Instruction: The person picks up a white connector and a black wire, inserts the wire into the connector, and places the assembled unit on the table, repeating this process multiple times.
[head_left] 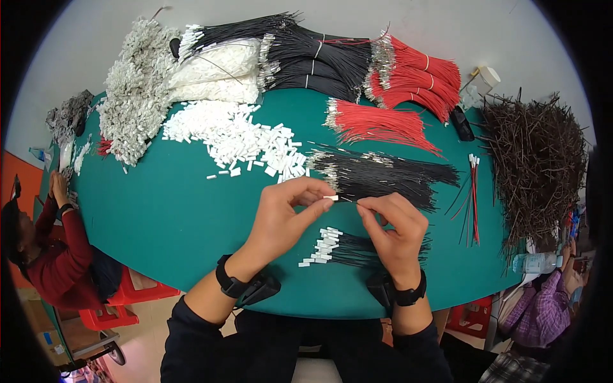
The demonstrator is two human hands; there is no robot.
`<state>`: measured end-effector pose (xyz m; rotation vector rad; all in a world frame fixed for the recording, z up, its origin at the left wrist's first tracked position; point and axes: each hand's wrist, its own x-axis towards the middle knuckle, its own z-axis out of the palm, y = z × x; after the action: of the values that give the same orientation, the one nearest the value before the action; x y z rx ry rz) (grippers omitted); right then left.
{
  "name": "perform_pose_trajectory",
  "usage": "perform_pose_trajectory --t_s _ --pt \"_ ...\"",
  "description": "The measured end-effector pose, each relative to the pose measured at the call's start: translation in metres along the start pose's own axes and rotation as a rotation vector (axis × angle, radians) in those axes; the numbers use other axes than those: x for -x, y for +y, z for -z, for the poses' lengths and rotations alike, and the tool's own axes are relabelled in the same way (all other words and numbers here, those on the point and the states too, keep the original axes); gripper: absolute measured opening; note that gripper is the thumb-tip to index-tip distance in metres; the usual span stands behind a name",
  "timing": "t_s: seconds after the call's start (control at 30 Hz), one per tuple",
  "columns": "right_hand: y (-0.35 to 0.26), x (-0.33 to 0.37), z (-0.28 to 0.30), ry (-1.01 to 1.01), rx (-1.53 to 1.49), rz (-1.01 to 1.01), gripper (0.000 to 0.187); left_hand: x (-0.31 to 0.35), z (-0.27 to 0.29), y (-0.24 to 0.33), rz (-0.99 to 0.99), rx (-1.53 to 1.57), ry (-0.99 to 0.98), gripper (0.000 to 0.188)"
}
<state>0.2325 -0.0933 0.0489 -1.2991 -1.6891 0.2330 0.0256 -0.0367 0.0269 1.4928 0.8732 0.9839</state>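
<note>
The left hand (284,214) pinches a small white plastic connector housing (330,198) between thumb and forefinger. The right hand (396,226), just beside it, grips a thin black wire (350,200) whose tip meets the housing. Below both hands lies a bundle of finished black wires with white ends (332,247) on the green table mat (179,210). Just beyond the fingers lies a loose pile of black wires (383,173); farther out to the left, a heap of white housings (242,137); beyond, red wires (377,124).
</note>
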Motion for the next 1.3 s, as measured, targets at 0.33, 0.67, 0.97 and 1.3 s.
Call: perform_pose_trajectory --t_s 0.33,0.67,0.97,1.3 --pt "-0.0024 0.0007 -0.0009 -0.002 -0.002 0.014 0.014 0.0027 0.0015 0.0045 0.119 0.177 0.004 0.02" --pt "-0.0021 0.0017 0.0003 0.002 -0.028 -0.004 0.016 0.0026 -0.0004 0.005 0.154 0.192 -0.011 0.019" --pt "-0.0022 0.0022 0.0003 -0.009 -0.058 -0.015 0.014 -0.0003 0.0034 -0.0005 0.191 0.216 -0.033 0.019" --pt "-0.0026 0.0029 0.0007 -0.045 -0.067 -0.046 0.014 0.0007 0.0039 -0.0021 0.213 0.197 -0.063 0.017"
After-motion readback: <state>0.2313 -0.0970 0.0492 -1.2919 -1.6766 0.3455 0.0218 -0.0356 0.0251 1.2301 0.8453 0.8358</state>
